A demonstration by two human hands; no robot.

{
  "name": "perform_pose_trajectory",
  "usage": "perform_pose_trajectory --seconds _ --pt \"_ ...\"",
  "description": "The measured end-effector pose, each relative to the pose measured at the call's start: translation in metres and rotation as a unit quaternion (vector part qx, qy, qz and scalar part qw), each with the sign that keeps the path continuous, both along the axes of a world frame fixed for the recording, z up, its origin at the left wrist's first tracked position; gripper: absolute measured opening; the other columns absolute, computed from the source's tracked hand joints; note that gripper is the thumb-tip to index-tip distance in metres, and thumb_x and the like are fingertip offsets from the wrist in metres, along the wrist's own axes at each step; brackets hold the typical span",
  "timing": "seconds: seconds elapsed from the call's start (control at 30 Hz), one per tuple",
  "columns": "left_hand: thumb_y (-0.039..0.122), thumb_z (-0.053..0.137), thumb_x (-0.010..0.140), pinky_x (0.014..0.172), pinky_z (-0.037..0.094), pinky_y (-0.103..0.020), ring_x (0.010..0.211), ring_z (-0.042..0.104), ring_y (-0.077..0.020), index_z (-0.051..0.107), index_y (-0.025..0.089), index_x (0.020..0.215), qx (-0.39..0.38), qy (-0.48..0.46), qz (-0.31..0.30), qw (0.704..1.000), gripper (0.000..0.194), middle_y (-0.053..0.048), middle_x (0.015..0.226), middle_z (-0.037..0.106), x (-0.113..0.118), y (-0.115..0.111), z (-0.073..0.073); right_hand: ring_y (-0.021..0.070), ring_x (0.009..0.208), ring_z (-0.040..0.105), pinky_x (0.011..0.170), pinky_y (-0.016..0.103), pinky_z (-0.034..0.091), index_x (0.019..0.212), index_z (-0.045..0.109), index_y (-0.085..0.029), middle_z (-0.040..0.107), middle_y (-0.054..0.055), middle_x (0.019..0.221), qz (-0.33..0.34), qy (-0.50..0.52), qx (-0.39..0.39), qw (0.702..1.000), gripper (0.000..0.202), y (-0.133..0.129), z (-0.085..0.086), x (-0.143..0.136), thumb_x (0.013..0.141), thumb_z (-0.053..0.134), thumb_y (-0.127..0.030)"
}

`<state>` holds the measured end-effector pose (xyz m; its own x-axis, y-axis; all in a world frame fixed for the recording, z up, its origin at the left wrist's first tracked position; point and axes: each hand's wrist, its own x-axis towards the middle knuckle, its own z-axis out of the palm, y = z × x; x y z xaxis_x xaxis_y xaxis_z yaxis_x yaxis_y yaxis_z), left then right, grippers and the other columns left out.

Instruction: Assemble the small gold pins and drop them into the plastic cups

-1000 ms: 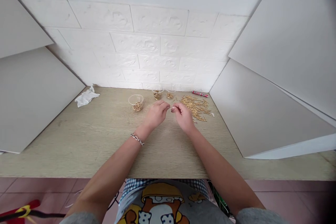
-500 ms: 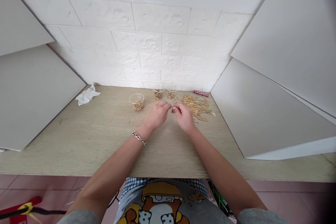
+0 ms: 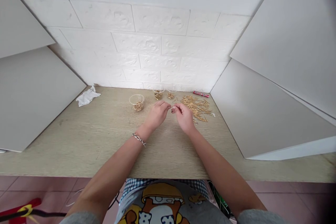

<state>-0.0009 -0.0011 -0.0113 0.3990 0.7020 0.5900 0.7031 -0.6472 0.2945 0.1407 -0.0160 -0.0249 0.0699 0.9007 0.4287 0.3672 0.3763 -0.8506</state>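
My left hand (image 3: 158, 112) and my right hand (image 3: 183, 115) meet fingertip to fingertip above the wooden tabletop (image 3: 168, 147). Both are closed in a pinch, and what lies between the fingers is too small to make out. Just right of my right hand spreads a loose pile of thin gold-coloured sticks (image 3: 195, 105). Left of my left hand stands a clear plastic cup (image 3: 137, 101) with small gold pieces in it. Behind my hands are a second clear cup (image 3: 158, 93) and a third cup (image 3: 171, 94), each holding small gold parts.
A red tube-like packet (image 3: 201, 94) lies by the back wall, right of the cups. A crumpled white tissue (image 3: 88, 96) sits at the far left. White panels (image 3: 283, 105) flank the table on both sides, and a white brick-pattern wall (image 3: 149, 43) closes off the back.
Both hands stay almost in place, pinched together, with only slight finger movement. The whole view has shifted very slightly; cups and stick pile look unchanged.
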Motion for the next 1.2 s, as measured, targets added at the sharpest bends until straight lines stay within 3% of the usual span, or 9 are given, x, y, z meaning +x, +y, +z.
perform_pose_trajectory --seconds 0.4,0.57,0.63,0.73,0.87,1.0,1.2 --pt "0.027 0.036 0.089 0.073 0.041 -0.029 0.077 0.054 -0.0154 0.058 0.017 0.082 -0.029 0.005 -0.014 0.999 0.026 -0.006 0.080 0.059 0.001 -0.004 0.007 0.0143 0.063 0.056 0.064 0.028 0.042 0.075 0.054 -0.020 0.060 0.001 0.068 0.004 -0.038 0.014 0.999 0.024 -0.001 0.005 0.002 0.085 0.039 -0.036" --pt "0.031 0.033 0.089 0.064 0.039 -0.027 0.066 0.049 -0.0143 0.049 0.017 0.067 -0.132 -0.068 -0.033 0.988 0.031 -0.002 0.065 0.051 0.006 -0.010 0.011 0.0110 0.047 0.046 0.053 0.025 0.041 0.060 0.040 -0.021 0.045 -0.004 0.050 0.008 0.014 -0.027 0.999 0.036 0.000 0.003 0.000 0.086 0.034 -0.045" --pt "0.034 0.032 0.088 0.059 0.037 -0.026 0.059 0.045 -0.0126 0.044 0.017 0.062 -0.221 -0.143 -0.057 0.963 0.034 0.001 0.059 0.046 0.010 -0.012 0.011 0.0096 0.042 0.042 0.046 0.024 0.039 0.058 0.037 -0.021 0.039 -0.005 0.047 0.037 0.084 -0.067 0.994 0.038 0.002 0.003 0.000 0.084 0.035 -0.050" --pt "0.040 0.031 0.087 0.054 0.035 -0.025 0.053 0.040 -0.0104 0.038 0.018 0.058 -0.347 -0.259 -0.098 0.896 0.037 0.003 0.054 0.039 0.017 -0.013 0.009 0.0077 0.036 0.036 0.039 0.023 0.039 0.055 0.034 -0.021 0.033 -0.007 0.045 0.078 0.166 -0.119 0.976 0.041 0.003 0.003 -0.002 0.080 0.040 -0.054" --pt "0.046 0.037 0.083 0.051 0.034 -0.024 0.049 0.039 -0.0090 0.037 0.018 0.057 -0.427 -0.358 -0.131 0.820 0.039 0.004 0.051 0.036 0.022 -0.014 0.005 0.0066 0.034 0.034 0.038 0.023 0.040 0.054 0.034 -0.021 0.031 -0.008 0.043 0.112 0.209 -0.140 0.961 0.043 0.002 0.005 -0.005 0.076 0.045 -0.056" --pt "0.048 0.041 0.081 0.052 0.034 -0.025 0.048 0.042 -0.0094 0.037 0.018 0.056 -0.448 -0.394 -0.153 0.788 0.039 0.004 0.049 0.035 0.023 -0.013 0.004 0.0065 0.034 0.035 0.037 0.023 0.039 0.053 0.034 -0.021 0.032 -0.008 0.042 0.132 0.234 -0.143 0.953 0.043 0.001 0.005 -0.008 0.076 0.046 -0.055" --pt "0.047 0.041 0.080 0.052 0.034 -0.025 0.048 0.044 -0.0093 0.036 0.017 0.056 -0.452 -0.397 -0.158 0.783 0.039 0.004 0.049 0.036 0.023 -0.012 0.001 0.0066 0.032 0.033 0.037 0.023 0.039 0.051 0.032 -0.021 0.030 -0.008 0.041 0.158 0.265 -0.144 0.940 0.041 0.003 0.003 -0.009 0.076 0.047 -0.049"
